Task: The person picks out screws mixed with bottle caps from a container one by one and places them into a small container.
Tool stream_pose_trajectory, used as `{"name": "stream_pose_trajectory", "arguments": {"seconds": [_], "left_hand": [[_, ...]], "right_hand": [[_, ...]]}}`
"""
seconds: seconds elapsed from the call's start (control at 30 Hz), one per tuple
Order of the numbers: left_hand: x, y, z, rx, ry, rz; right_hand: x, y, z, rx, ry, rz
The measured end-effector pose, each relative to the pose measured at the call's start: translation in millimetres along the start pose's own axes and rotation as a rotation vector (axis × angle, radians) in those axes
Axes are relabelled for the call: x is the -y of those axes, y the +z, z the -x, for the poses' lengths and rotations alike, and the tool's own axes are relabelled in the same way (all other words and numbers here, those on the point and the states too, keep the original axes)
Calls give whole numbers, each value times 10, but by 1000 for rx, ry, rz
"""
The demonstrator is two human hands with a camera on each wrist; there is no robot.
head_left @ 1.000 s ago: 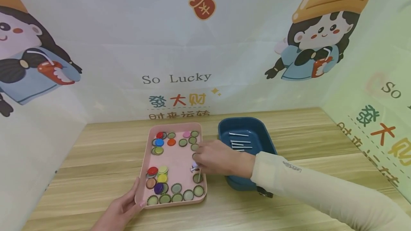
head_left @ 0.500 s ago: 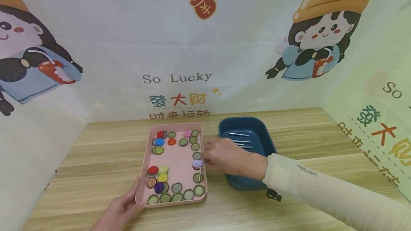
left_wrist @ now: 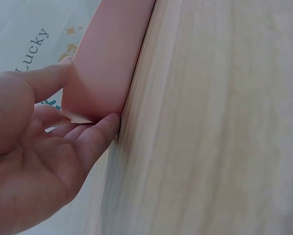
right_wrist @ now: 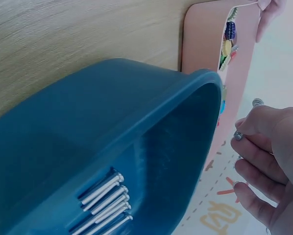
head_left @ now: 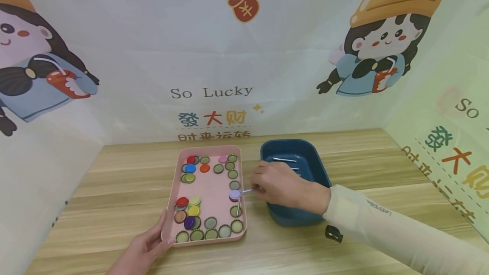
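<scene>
In the head view, my left hand holds the near left corner of a shallow pink tray. The left wrist view shows the thumb against the wall of the tray and fingers at its lower edge. My right hand is at the left rim of a blue bin, pinching a thin metal nail that points toward the tray. Two metal ends show by the fingers of the right hand in the right wrist view. Another nail leans inside the tray's right wall.
Several bottle caps, some coloured, lie around the tray's sides. Several nails lie on the bottom of the blue bin. A black object is under the right forearm. A printed cloth rises behind the wooden table.
My right hand has moved right, from over the tray's right side to the blue bin's left rim, with the nail in its fingers. The left hand has stayed at the tray's corner.
</scene>
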State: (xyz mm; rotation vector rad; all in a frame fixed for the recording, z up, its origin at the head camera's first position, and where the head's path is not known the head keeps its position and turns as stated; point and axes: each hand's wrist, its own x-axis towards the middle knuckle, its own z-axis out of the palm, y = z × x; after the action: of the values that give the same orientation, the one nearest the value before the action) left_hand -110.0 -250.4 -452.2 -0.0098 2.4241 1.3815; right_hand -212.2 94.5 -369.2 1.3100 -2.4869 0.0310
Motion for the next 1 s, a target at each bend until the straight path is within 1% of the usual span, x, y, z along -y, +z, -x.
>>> {"name": "stream_pose_trajectory", "arguments": {"seconds": [0.03, 0.2, 0.43, 0.57, 0.6, 0.87, 1.0], "left_hand": [[0, 0, 1, 1, 2, -1], [-18, 4, -5, -2, -28, 1], [-15, -20, -3, 1, -11, -35], [-18, -29, 0, 1, -29, -22], [-14, -30, -2, 4, -22, -24], [-10, -20, -14, 9, -25, -27], [2, -13, -21, 12, -29, -11]], "right_hand": [[-9, 3, 12, -3, 1, -4], [-54, 5, 86, 4, 17, -11], [-146, 0, 161, -21, 33, 7], [-196, -5, 201, -30, 37, -1], [-209, -5, 212, -29, 36, -2], [-316, 3, 307, 4, -11, 0], [-366, 6, 361, 24, 30, -26]]}}
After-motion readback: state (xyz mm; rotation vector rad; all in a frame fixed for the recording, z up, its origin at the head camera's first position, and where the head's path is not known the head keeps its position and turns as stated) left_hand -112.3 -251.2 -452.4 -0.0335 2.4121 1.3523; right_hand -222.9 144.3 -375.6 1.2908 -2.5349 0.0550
